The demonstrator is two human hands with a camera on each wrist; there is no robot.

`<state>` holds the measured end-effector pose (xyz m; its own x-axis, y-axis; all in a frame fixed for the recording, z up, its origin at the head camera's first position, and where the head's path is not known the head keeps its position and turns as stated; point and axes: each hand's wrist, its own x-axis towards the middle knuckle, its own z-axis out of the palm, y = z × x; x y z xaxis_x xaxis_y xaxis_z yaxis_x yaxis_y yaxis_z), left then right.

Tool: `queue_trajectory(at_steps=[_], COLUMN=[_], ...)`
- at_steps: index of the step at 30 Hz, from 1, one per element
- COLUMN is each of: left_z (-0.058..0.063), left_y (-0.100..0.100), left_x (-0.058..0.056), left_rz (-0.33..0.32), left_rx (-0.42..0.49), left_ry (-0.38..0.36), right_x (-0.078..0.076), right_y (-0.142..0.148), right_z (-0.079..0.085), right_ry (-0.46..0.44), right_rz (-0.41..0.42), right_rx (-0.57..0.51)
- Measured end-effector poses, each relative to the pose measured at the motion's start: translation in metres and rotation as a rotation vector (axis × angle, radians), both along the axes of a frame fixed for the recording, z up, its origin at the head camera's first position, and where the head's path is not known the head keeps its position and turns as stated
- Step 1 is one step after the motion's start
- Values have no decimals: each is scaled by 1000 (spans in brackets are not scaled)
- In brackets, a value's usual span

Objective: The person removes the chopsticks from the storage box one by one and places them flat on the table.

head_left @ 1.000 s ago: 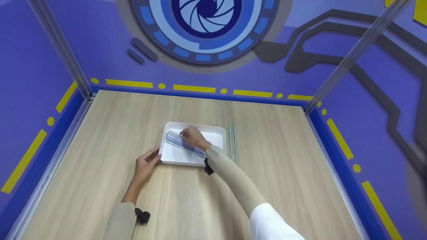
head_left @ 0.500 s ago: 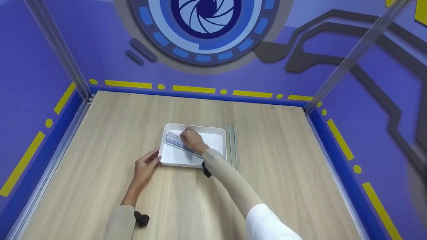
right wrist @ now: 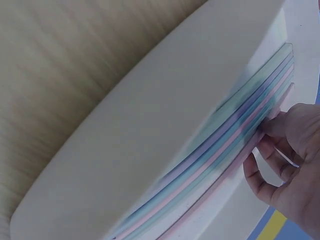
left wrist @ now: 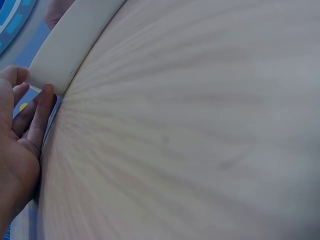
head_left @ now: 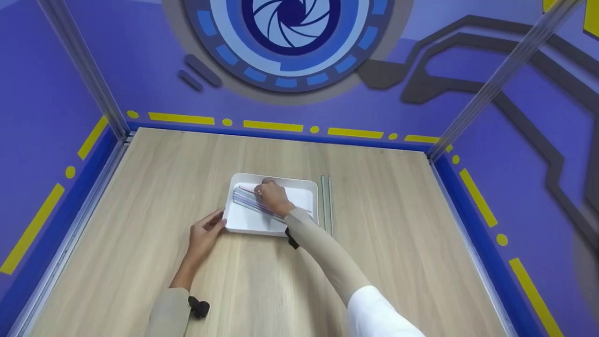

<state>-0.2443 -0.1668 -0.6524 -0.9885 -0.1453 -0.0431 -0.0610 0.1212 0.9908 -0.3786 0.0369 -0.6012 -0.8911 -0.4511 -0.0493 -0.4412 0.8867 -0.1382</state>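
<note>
A white tray stands on the table, with several long, thin pastel sticks lying side by side and slanted in it. My right hand is over the tray, and its thumb and fingertips pinch a pink stick at the edge of the row. In the right wrist view that stick lies slightly apart from the green, purple and blue ones. My left hand touches the tray's near left corner from outside, fingers mostly straight. The right forearm hides the lower ends of the sticks in the head view.
Two pale green sticks lie parallel on the wooden table, just right of the tray. Blue printed walls and metal posts enclose the table at the back and sides.
The pink stick now shows at the far edge of the row, separated a little from the others. My right hand has shifted only slightly; my left hand stays at the tray's corner.
</note>
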Motion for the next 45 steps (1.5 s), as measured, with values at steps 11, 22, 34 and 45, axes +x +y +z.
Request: queue_trajectory(at_steps=[11, 22, 34, 45], left_z=[1, 2, 0, 34], left_y=[2, -5, -2, 2], left_x=[-3, 0, 1, 13], left_rz=[-24, -28, -30, -58], left_rx=[12, 9, 25, 16], left_ry=[-37, 2, -10, -45], right_x=[-2, -9, -9, -7], right_y=[11, 18, 41, 61], right_z=[20, 50, 60, 64], right_ry=[-37, -95, -179, -517], right_rz=[-21, -119, -215, -469], right_rx=[-76, -359, -799, -1155])
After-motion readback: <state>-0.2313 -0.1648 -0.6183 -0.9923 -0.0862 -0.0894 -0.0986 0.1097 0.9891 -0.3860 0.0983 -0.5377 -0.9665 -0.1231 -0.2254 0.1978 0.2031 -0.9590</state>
